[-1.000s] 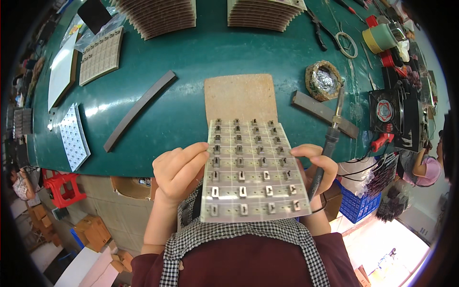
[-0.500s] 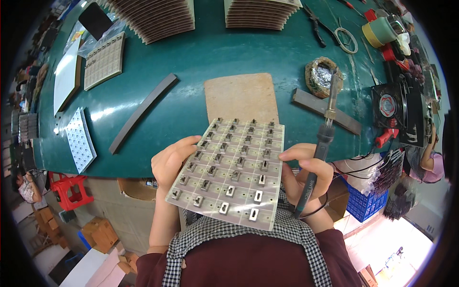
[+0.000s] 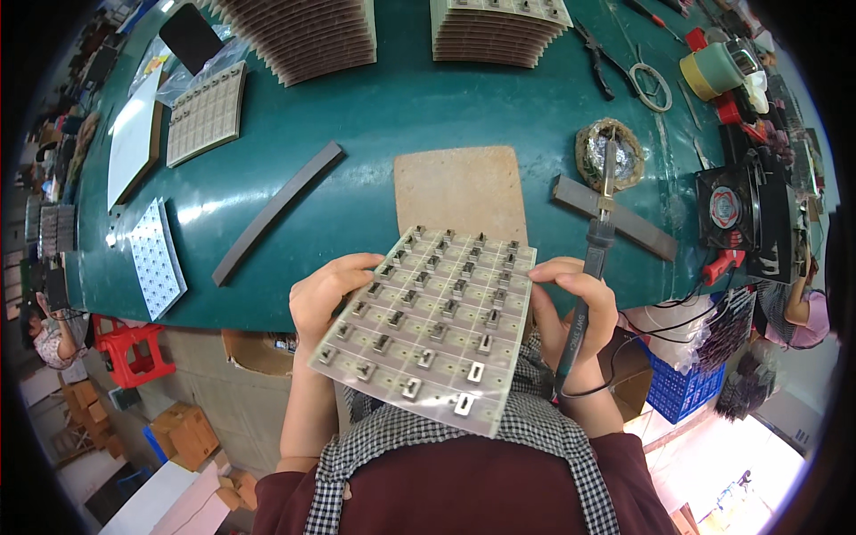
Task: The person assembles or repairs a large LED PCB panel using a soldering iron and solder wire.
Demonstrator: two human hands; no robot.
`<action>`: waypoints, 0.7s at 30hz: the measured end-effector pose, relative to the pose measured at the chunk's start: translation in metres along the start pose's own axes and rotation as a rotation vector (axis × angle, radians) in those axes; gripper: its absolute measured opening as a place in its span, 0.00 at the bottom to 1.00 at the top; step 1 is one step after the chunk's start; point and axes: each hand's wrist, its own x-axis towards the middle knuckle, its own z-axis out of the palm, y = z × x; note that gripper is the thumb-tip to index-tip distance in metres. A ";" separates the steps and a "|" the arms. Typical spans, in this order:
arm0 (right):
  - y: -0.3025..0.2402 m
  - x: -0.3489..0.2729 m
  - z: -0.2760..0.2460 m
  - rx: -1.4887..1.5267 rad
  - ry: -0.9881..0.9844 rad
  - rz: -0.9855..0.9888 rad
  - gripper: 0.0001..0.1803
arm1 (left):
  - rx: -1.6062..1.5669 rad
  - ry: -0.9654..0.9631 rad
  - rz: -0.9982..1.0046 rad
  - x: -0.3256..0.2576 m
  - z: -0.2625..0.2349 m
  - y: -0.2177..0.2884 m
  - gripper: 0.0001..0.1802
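My left hand [image 3: 323, 299] grips the left edge of a pale circuit board panel [image 3: 453, 357], with rows of small metal switch-like parts on its upper face. The panel is held tilted above my lap, at the near edge of the table. My right hand [image 3: 584, 312] is closed around a dark-handled soldering iron [image 3: 596, 250], while its thumb and forefinger are at the panel's right edge. The iron points away from me, its tip over a round dish [image 3: 631, 159] with a shiny silvery inside; whether they touch I cannot tell.
On the green table [image 3: 294, 116] lie a tan board [image 3: 459, 187] and two grey bars [image 3: 276, 214] [image 3: 655, 239]. Panel stacks [image 3: 312, 45] [image 3: 486, 45] stand at the back. To the right are pliers [image 3: 596, 67] and a small fan [image 3: 727, 205]; the iron's cord hangs below.
The soldering iron has swung slightly left, bringing its tip over the dish. The panel has tilted a little in my hands. The whole view has shifted slightly.
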 end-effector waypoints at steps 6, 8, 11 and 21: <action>0.012 -0.011 -0.003 -0.054 -0.012 -0.007 0.20 | 0.041 -0.077 -0.135 0.015 0.015 0.013 0.19; 0.012 -0.010 -0.003 -0.112 -0.027 -0.023 0.19 | 0.079 -0.151 0.028 0.021 0.021 0.004 0.20; 0.012 -0.011 -0.004 -0.097 -0.024 0.016 0.19 | 0.102 -0.243 0.072 0.026 0.026 0.006 0.17; 0.009 0.001 0.001 -0.042 -0.013 -0.008 0.20 | 0.007 -0.135 0.062 0.029 0.027 0.005 0.12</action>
